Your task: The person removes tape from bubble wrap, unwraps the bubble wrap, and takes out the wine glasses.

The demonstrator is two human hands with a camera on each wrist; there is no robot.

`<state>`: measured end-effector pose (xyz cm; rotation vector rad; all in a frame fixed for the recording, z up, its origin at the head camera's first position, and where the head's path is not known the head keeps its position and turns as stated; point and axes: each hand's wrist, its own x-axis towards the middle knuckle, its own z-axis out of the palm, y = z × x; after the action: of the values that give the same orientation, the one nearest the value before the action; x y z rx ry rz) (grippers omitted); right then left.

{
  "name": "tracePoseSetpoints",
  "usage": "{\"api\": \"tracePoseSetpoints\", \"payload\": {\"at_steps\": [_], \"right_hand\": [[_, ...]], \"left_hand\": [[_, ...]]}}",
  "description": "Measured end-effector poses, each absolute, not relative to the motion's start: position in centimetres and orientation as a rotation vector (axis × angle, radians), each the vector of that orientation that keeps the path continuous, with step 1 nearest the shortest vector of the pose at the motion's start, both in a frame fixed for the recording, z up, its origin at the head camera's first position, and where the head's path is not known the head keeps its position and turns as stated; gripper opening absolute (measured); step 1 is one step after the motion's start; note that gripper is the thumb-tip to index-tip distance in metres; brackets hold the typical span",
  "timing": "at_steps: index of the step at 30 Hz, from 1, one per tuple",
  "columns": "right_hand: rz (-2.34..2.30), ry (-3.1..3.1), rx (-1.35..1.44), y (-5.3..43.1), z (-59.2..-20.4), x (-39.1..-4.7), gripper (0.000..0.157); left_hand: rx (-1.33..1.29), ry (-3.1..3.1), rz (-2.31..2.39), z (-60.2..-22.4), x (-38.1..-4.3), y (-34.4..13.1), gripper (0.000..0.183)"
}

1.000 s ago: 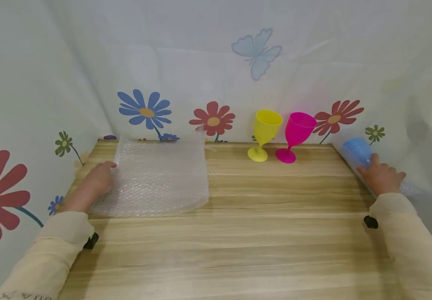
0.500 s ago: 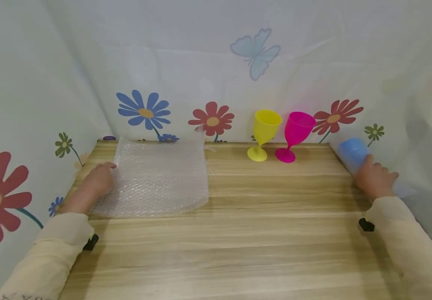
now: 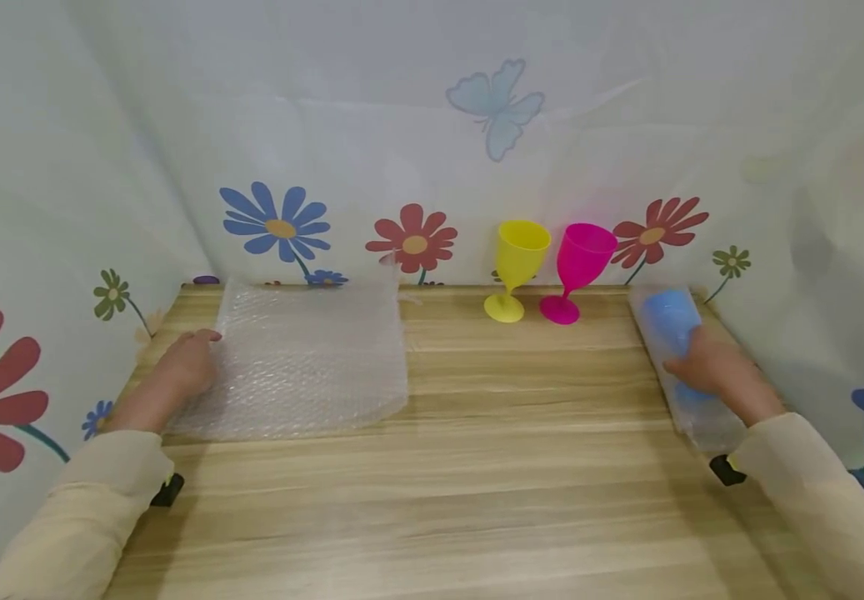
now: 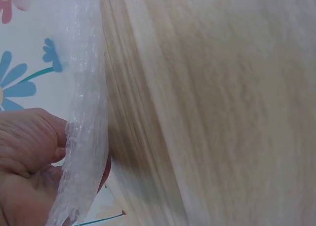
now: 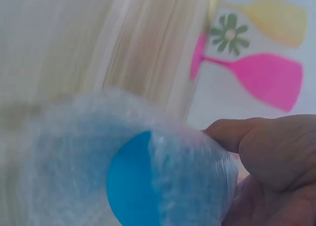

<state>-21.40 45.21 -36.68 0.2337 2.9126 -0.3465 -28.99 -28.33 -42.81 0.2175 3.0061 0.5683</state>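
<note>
On the left of the counter (image 3: 476,492), a bubble-wrap sheet (image 3: 319,358) is pinched by the left hand (image 3: 190,365) (its wrist view alone shows fingers (image 4: 106,172) behind). At right, a wrapped cup (image 3: 670,315) is gripped by the right hand (image 3: 711,360), its blue end (image 5: 132,186) bare only from that wrist.

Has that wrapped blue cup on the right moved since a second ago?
Yes. Against the standing pink goblet in the head view, the wrapped blue cup, held by the right hand, has shifted left, closer to that goblet.
</note>
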Motion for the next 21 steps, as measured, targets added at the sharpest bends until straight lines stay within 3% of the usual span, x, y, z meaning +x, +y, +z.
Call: {"api": "tracePoseSetpoints", "payload": {"at_steps": [2,9,21], "right_hand": [[-0.356,2.893,0.197,44.3,-36.7,-20.9,0.098],[-0.417,2.959,0.091,40.5,-36.9,-19.1,0.092],[-0.514,2.914,0.060,33.4,-36.9,-16.2,0.098]], "left_hand": [[0.222,3.009,0.569,-42.7,-29.0,-28.3,0.053],[0.177,2.959,0.587,-42.5,-28.8,-28.1,0.057],[0.206,2.987,0.579,-42.5,-28.7,-28.2,0.061]]}}
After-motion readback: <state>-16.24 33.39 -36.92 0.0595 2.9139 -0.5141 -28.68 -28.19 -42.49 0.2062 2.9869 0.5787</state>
